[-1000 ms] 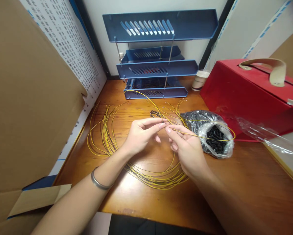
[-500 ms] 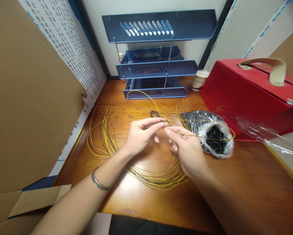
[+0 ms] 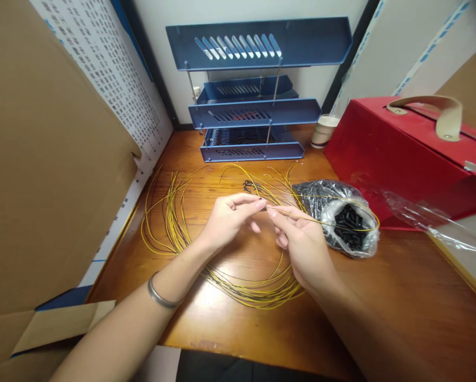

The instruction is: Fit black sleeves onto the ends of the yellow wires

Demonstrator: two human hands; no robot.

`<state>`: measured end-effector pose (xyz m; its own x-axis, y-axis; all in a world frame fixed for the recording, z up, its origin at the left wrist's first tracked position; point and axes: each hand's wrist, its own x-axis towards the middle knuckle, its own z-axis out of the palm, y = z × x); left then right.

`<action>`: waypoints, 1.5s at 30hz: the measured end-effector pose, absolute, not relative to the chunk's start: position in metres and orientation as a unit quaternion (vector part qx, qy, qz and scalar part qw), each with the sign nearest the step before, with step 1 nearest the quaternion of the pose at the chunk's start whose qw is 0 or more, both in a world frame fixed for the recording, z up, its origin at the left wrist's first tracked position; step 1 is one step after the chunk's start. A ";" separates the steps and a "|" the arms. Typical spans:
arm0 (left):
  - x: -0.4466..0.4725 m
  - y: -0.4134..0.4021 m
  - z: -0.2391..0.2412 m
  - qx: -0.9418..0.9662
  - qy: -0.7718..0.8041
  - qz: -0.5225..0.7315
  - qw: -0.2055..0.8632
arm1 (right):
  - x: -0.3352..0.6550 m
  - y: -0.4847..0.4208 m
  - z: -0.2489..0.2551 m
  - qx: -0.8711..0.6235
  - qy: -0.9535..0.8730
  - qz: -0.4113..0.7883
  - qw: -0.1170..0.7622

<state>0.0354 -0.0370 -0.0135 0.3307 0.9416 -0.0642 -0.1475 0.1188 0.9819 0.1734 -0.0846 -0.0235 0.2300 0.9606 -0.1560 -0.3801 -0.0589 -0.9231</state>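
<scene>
Over the middle of the table, my left hand (image 3: 229, 218) pinches a tiny black piece (image 3: 263, 207) between thumb and index finger, mostly covered by the fingertips. My right hand (image 3: 303, 241) is closed on a thin yellow wire (image 3: 296, 215), its fingertips almost touching the left ones. This wire loops out to the right past the bag and back. Beneath both hands lies a big loose coil of yellow and dark wires (image 3: 257, 302). Small black parts (image 3: 250, 185) are attached or lie close to wires just beyond my fingers.
A clear plastic bag (image 3: 311, 192) of small black pieces (image 3: 350, 225) lies open at the right. Behind it stand a red box (image 3: 397, 164) with a handle and a paper cup (image 3: 324, 131). Blue tiered trays (image 3: 254, 154) stand at the back, cardboard (image 3: 63, 175) at left.
The wire arc beyond my hands has dropped and shrunk, its end pulling away from the blue trays. Both hands stay almost in place, still pinching.
</scene>
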 end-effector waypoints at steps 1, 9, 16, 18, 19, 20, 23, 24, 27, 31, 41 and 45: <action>0.035 -0.037 -0.013 0.504 0.393 0.423 0.642 | 0.173 -0.085 -0.023 -0.487 -0.302 0.539 0.618; 0.035 -0.037 -0.014 0.486 0.408 0.431 0.642 | 0.172 -0.085 -0.023 -0.489 -0.302 0.542 0.612; 0.037 -0.037 -0.016 0.504 0.393 0.455 0.620 | 0.174 -0.085 -0.021 -0.488 -0.259 0.577 0.602; 0.037 -0.037 -0.016 0.509 0.387 0.459 0.616 | 0.175 -0.086 -0.021 -0.482 -0.252 0.590 0.597; 0.037 -0.037 -0.017 0.513 0.386 0.459 0.614 | 0.175 -0.086 -0.021 -0.478 -0.251 0.594 0.597; 0.036 -0.037 -0.017 0.517 0.387 0.457 0.612 | 0.175 -0.085 -0.021 -0.473 -0.249 0.598 0.597; 0.036 -0.036 -0.017 0.522 0.385 0.458 0.607 | 0.175 -0.085 -0.021 -0.463 -0.241 0.609 0.597; 0.036 -0.036 -0.017 0.522 0.383 0.460 0.608 | 0.175 -0.085 -0.021 -0.462 -0.239 0.611 0.597; 0.037 -0.036 -0.017 0.515 0.373 0.470 0.612 | 0.174 -0.085 -0.020 -0.459 -0.234 0.618 0.595; 0.039 -0.037 -0.015 0.510 0.360 0.483 0.614 | 0.176 -0.085 -0.018 -0.449 -0.234 0.627 0.592; 0.038 -0.038 -0.014 0.515 0.350 0.489 0.611 | 0.175 -0.085 -0.018 -0.428 -0.228 0.638 0.598; 0.038 -0.039 -0.014 0.519 0.347 0.489 0.609 | 0.174 -0.085 -0.018 -0.419 -0.224 0.643 0.601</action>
